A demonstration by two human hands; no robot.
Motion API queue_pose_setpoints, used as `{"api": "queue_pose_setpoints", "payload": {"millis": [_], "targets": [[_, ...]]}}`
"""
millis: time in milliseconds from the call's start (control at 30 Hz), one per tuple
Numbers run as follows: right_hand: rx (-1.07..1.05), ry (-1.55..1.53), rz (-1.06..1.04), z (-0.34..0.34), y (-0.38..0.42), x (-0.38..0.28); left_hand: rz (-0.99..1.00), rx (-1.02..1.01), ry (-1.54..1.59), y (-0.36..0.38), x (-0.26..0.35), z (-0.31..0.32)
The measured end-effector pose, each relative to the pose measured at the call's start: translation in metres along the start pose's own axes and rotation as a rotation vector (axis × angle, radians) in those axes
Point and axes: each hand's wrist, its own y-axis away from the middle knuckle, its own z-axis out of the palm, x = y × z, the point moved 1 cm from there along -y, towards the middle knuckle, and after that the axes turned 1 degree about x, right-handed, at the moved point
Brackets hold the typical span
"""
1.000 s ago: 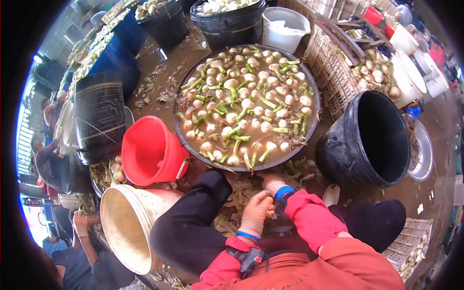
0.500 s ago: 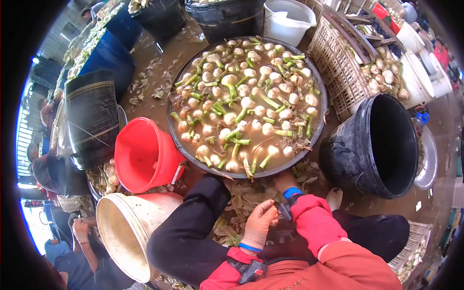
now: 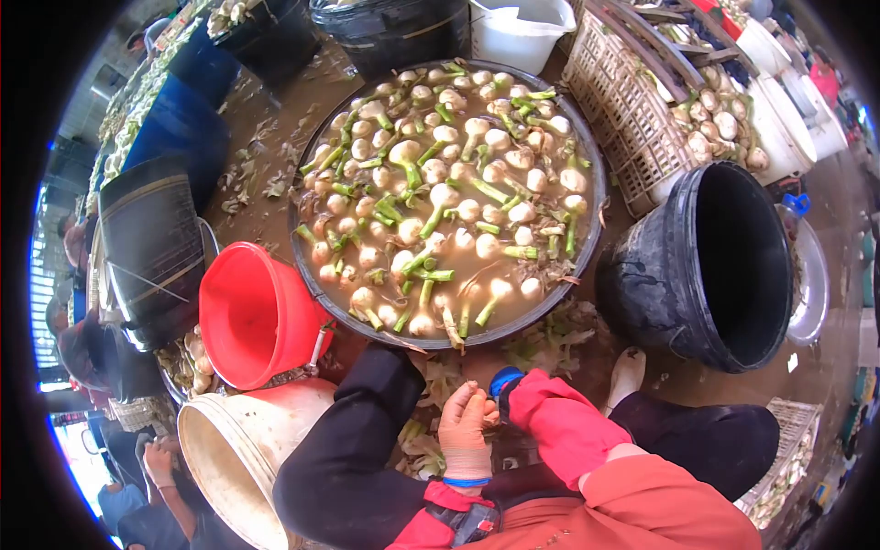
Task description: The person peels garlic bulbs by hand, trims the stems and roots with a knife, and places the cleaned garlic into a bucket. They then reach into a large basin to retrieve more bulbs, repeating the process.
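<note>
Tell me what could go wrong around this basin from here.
The left knee is close to the basin's rim; a knock might slop out murky water. Floating bulbs crowd much of the basin, so jostling could push some over the edge. Leaf scraps litter the ground near the shoe, perhaps a slipping hazard on standing.

L hand (image 3: 466,420), pale-wrapped wrist (image 3: 467,462), thin blue band (image 3: 467,482): R of black-trousered L knee (image 3: 390,374), fingers curled. R forearm, pinkish-red sleeve (image 3: 561,420), bright-blue cuff (image 3: 504,379): farther R of knee, angled twd L hand. R hand: mostly hidden, pose unclear.
</note>
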Motion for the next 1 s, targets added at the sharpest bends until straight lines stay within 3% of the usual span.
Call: {"api": "queue_pose_setpoints", "payload": {"millis": [100, 167, 200, 233, 300, 367, 433, 467, 500, 567, 600, 700, 767, 867, 933, 967, 1000], "targets": [[0.006, -0.036, 0.001, -0.014, 0.009, -0.001, 0.021, -0.021, -0.056, 0.001, -0.001, 0.000], [-0.046, -0.291, 0.081, -0.025, 0.027, 0.002, 0.006, -0.031, -0.038, 0.004, 0.004, 0.002], [0.036, -0.391, 0.099, -0.002, 0.029, 0.016, -0.013, -0.037, -0.017, 0.007, 0.006, 0.004], [0.045, -0.379, 0.098, 0.001, 0.034, 0.025, -0.009, -0.050, -0.011, 0.009, 0.005, 0.003], [-0.023, -0.399, 0.310, -0.003, 0.045, 0.038, 0.041, -0.072, -0.026, 0.006, 0.001, 0.000], [0.056, -0.269, 0.292, -0.052, 0.066, 0.025, 0.053, -0.083, -0.028, 0.006, 0.000, -0.001], [0.032, -0.871, 0.574, -0.096, 0.093, 0.010, 0.124, -0.031, -0.072, 0.004, -0.001, -0.004], [0.135, -1.056, 0.503, -0.104, 0.103, 0.008, 0.127, -0.047, -0.116, 0.001, -0.004, -0.009], [0.152, -1.051, 0.497, -0.121, 0.115, -0.001, 0.134, -0.063, -0.114, 0.005, -0.004, -0.008], [0.153, -1.124, 0.396, -0.160, 0.142, -0.022, 0.326, -0.281, -0.314, 0.013, -0.004, -0.002], [0.176, -1.097, 0.321, -0.165, 0.150, -0.027, 0.254, -0.518, -0.249, 0.018, -0.001, 0.000], [0.200, -1.182, 0.199, -0.188, 0.186, -0.042, 0.138, -0.712, -0.190, 0.034, 0.005, 0.006], [0.245, -1.186, 0.129, -0.194, 0.200, -0.053, 0.158, -0.732, -0.188, 0.040, 0.005, 0.007], [0.500, -1.509, 0.257, -0.182, 0.209, -0.072, 0.270, -0.685, -0.257, 0.050, 0.002, 0.009], [0.536, -1.501, 0.250, -0.170, 0.208, -0.070, 0.528, -0.572, -0.459, 0.057, -0.001, 0.008], [0.561, -1.485, 0.251, -0.166, 0.207, -0.069, 0.532, -0.577, -0.468, 0.058, -0.005, 0.007], [0.634, -1.296, 0.199, -0.168, 0.208, -0.074, 0.757, -0.507, -0.642, 0.060, -0.007, 0.007]]}}
